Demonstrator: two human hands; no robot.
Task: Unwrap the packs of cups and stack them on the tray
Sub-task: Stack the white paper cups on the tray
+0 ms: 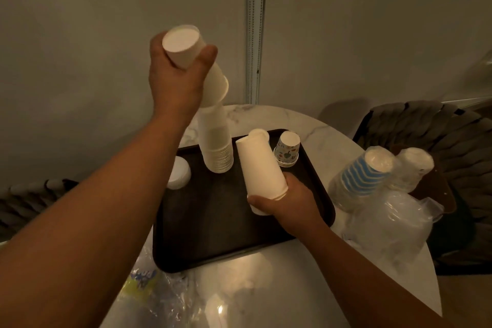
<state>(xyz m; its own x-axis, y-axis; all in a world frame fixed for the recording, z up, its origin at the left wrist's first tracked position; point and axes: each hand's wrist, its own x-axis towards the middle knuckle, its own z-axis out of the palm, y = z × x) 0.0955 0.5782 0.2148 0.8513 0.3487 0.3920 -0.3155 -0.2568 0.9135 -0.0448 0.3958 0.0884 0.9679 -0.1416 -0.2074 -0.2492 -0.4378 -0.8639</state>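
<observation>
Marble tabletop (314,125) carries the dark tray (213,226), where a tall white stack (217,149) stands. More cups (186,50) are gripped above it by the left hand (173,74); another stack (262,165) is clasped by the right hand (290,200). Rims should be aligned squarely before lowering, lest the stack be toppled.

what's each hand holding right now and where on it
The left hand grips a few white cups around the middle. The right hand grips a stack of white cups at its rim end.
</observation>
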